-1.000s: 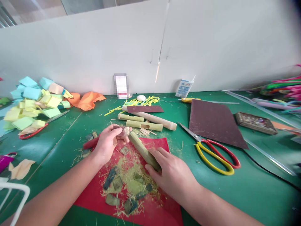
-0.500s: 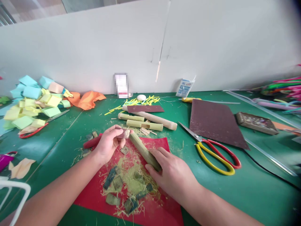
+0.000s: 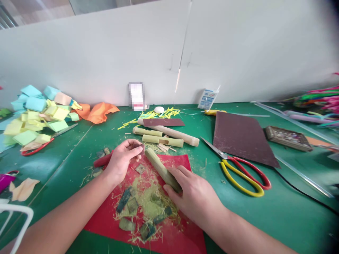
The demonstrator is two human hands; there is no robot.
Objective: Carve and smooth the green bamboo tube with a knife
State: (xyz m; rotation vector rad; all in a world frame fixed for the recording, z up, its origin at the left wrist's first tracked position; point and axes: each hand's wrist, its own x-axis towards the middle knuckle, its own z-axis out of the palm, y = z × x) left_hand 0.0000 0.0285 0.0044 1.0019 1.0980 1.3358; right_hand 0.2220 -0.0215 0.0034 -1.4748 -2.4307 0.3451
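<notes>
My right hand is closed around the lower end of a pale green bamboo tube, which slants up and left over a red sheet. Just left of the tube's far end, my left hand pinches a small brown piece of sandpaper, a little apart from the tube. Dust, shavings and several dark worn scraps lie on the sheet below. Beyond my hands rest a notched bamboo tube, another bamboo piece and a longer pale stick with a brown strip across it.
Scissors with red and yellow handles lie at the right, near a large brown sheet and a small tray. Folded paper pieces pile up at the left. A red-handled tool lies behind my left hand. A white wall bounds the back.
My left hand's fingers have shifted, and the sandpaper has come away from the bamboo tube's end. The right hand and the tube have hardly moved.
</notes>
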